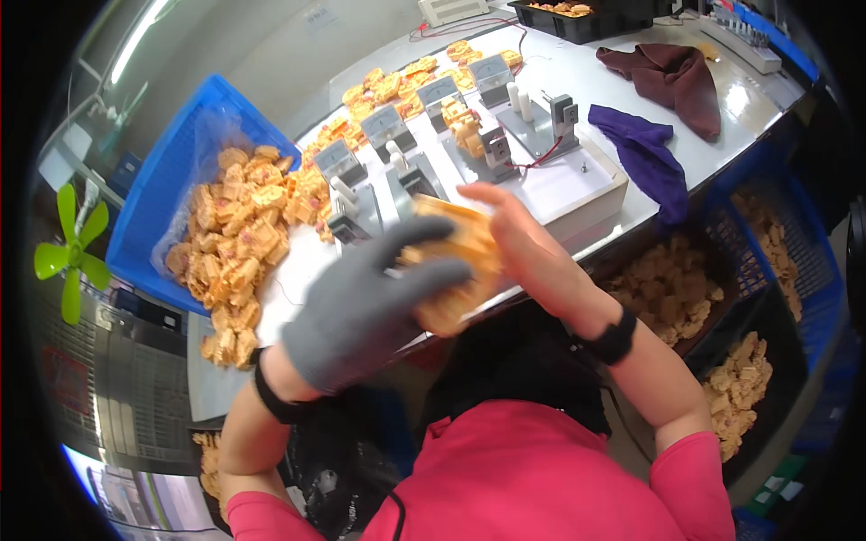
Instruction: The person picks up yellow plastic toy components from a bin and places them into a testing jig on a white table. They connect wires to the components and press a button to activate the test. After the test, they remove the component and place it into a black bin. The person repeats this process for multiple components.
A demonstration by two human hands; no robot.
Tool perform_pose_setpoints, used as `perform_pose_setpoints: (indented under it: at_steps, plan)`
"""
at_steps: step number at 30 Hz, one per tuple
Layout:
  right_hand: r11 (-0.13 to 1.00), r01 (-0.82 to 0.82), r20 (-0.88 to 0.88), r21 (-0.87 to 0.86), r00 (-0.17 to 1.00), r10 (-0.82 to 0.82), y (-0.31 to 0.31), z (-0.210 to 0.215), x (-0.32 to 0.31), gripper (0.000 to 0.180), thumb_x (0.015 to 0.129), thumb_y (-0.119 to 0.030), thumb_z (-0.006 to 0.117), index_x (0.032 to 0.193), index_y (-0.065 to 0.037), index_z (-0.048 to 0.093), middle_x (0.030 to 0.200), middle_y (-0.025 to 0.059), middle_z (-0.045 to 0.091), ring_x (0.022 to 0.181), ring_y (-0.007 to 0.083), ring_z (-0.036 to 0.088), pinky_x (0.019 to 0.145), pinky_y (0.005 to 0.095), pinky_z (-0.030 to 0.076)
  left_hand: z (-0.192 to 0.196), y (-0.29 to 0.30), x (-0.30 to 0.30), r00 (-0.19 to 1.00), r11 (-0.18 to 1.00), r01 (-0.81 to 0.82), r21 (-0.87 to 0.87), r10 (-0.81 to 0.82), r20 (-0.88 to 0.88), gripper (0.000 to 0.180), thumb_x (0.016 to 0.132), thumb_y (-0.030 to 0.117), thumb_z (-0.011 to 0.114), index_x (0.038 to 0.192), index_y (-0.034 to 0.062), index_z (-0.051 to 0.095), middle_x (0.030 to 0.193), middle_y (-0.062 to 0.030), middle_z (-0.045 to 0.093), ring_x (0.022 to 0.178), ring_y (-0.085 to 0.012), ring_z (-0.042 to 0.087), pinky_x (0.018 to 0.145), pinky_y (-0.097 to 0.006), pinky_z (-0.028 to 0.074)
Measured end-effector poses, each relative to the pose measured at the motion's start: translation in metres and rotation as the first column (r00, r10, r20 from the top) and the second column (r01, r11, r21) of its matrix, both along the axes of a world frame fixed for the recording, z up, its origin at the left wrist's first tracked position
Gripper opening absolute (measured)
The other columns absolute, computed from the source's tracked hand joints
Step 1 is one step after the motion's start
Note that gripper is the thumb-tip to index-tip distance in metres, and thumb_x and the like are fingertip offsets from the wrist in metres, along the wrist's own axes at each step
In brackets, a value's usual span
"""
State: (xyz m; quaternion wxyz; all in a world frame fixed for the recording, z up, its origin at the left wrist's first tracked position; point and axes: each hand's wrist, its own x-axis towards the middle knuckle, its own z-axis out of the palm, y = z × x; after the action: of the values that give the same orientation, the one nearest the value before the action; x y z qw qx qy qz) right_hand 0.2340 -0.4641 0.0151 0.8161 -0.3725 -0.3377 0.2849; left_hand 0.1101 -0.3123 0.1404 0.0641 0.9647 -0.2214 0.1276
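Note:
My left hand (361,298), in a grey glove, has its fingers round a yellow-orange blocky part (465,248), blurred by motion. On the part's right side is my bare right hand (532,248), fingers stretched out close against it; whether they touch is hard to tell. Beyond my hands stands a white test box (591,207) with several small meters and clamp fixtures in a row. One fixture bears a similar yellow-orange part (465,126). More such parts (239,239) spill from a blue crate (149,216) onto the table at the left.
Rows of parts (388,86) lie behind the fixtures. A purple cloth (640,158) and a brown cloth (672,81) rest on the table's right. Bins of parts (735,388) stand below at the right. A black tray (586,27) sits at the back, and a green fan (68,257) is at far left.

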Motion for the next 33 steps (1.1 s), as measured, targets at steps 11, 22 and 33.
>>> perform_pose_setpoints:
  at_steps: [11,22,33]
  plan:
    - [0.456,0.672,0.113,-0.583,0.623,-0.774,-0.291,-0.108,-0.031,0.036,0.101,-0.020,0.059,0.130,-0.001,0.050,0.118,0.0096,0.062,0.108,0.0198,0.064,0.091,0.0320,0.053,-0.074,0.023,-0.039,1.000,0.926,-0.025,-0.376,0.018,-0.021,0.053,0.074,-0.001,0.076,0.125,0.0088,0.061,0.131,-0.0212,0.056,0.108,-0.0349,0.065,0.091,-0.039,0.055]
    - [-0.519,0.604,0.796,-0.605,0.480,-0.369,-0.479,-0.182,-0.090,0.031,0.094,-0.023,0.064,0.118,-0.004,0.062,0.107,0.0130,0.068,0.100,0.0246,0.065,0.089,0.0355,0.049,-0.172,0.100,-0.115,0.750,0.561,-0.408,-0.720,0.656,0.086,0.040,0.086,-0.010,0.061,0.124,0.0000,0.060,0.127,-0.0165,0.058,0.108,-0.0251,0.061,0.088,-0.034,0.054]
    - [0.549,0.824,0.978,-0.141,0.204,-0.055,-0.078,0.010,0.054,0.022,0.092,-0.019,0.066,0.109,-0.004,0.068,0.102,0.0132,0.066,0.095,0.0292,0.063,0.085,0.0382,0.050,-0.219,0.131,-0.105,0.553,0.243,-0.546,-0.802,0.824,-0.126,0.033,0.101,0.011,0.053,0.128,-0.0073,0.055,0.126,-0.0136,0.062,0.111,-0.0200,0.058,0.098,-0.033,0.045]
